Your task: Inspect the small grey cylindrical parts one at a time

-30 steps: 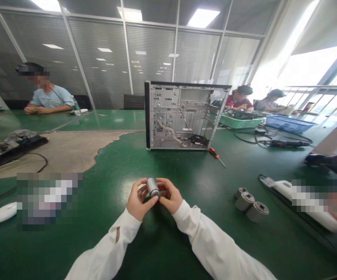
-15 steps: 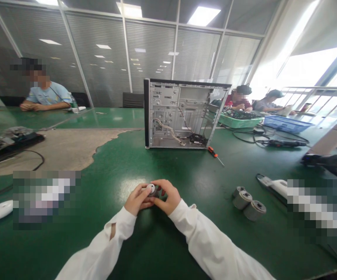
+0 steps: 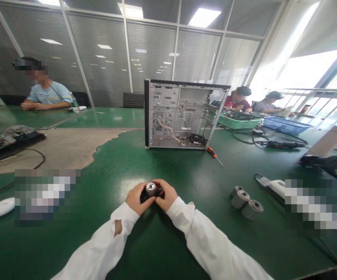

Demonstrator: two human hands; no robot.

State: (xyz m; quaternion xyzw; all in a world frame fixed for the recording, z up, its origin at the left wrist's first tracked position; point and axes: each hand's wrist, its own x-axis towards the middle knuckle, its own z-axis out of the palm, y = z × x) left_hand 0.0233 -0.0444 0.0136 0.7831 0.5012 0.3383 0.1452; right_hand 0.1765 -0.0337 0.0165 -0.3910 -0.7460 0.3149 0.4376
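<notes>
Between both hands, a small cylindrical metal motor stands upright, low over the green table, its round silver end facing up. My left hand is closed around its left side, with the thumb along the front. On the other side, my right hand curls its fingers behind and beside the motor, and the thumb tip comes close to the left one. The motor's lower part is hidden by the thumbs. To the right sit three similar metal motors, the nearest motor being the widest.
An opened computer case stands ahead, with an orange-handled screwdriver by its right corner. A green basket and a blue basket lie farther right, near cables. Several people sit around the table.
The motor has turned from tilted to upright. My left thumb has come off its top end and moved down to the front. Both hands still hold it.
</notes>
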